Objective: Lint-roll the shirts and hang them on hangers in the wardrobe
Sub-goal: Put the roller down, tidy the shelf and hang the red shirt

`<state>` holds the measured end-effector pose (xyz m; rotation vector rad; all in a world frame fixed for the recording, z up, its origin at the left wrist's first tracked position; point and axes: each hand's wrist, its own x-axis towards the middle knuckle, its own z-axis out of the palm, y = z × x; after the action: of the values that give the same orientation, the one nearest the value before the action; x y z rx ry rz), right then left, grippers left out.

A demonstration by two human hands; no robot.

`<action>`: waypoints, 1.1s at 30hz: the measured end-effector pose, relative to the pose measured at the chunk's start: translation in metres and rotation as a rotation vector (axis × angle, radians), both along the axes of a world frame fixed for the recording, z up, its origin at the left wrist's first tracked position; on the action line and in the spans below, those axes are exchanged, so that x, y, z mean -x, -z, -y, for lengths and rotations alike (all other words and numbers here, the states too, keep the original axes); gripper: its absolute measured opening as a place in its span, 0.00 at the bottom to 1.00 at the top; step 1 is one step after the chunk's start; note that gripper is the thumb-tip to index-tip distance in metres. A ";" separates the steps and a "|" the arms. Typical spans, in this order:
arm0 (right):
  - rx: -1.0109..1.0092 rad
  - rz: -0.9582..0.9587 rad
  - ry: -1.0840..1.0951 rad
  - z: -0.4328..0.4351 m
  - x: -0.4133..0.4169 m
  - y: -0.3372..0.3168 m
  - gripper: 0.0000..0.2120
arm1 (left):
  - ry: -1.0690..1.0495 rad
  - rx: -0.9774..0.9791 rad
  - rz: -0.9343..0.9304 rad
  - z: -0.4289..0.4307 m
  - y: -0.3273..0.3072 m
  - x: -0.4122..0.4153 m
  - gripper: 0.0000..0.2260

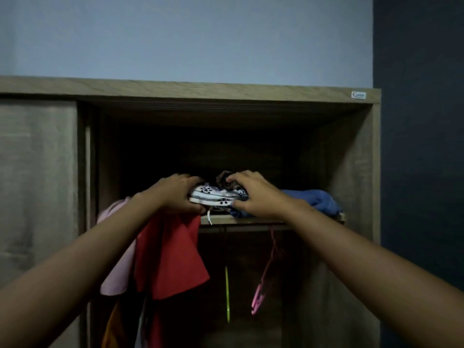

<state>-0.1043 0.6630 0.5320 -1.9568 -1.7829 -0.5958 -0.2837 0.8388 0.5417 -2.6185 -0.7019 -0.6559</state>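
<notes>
A folded white garment with dark flower print (216,195) lies on the upper shelf (218,219) of the open wardrobe (361,177). My left hand (175,194) grips its left end, thumb underneath. My right hand (251,193) is closed on its right end and on a dark brownish cloth (223,177) bunched on top. A red shirt (170,257) and a pink shirt (118,267) hang below the shelf at the left. An empty pink hanger (263,282) and a yellow-green hanger (227,295) hang further right.
A folded blue garment (319,200) lies on the shelf right of my hands. The wardrobe's closed door (37,187) fills the left side. More dim clothes, one orange (110,327), hang low at the left. A dark blue wall (421,146) stands to the right.
</notes>
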 end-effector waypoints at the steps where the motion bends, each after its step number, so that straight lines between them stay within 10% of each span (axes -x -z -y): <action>1: 0.029 0.013 0.013 -0.009 -0.003 0.001 0.34 | 0.013 0.003 -0.008 -0.006 -0.001 0.000 0.43; 9: 0.189 -0.044 -0.013 -0.066 -0.016 -0.004 0.45 | -0.024 0.081 0.051 -0.011 -0.015 -0.016 0.13; 21: 0.066 -0.081 0.085 -0.102 -0.012 -0.021 0.21 | -0.122 0.243 0.129 -0.017 -0.007 -0.014 0.42; 28: -0.281 -0.227 -0.038 -0.068 -0.026 -0.040 0.24 | -0.127 0.158 0.360 -0.003 -0.026 -0.027 0.14; 33: -0.459 -0.221 -0.038 -0.042 -0.065 -0.053 0.27 | 0.037 0.156 0.489 0.026 -0.050 -0.067 0.21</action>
<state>-0.0398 0.7046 0.5848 -1.6024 -1.3971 -0.6761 -0.2167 0.8130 0.5913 -2.6321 -0.8697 -1.3270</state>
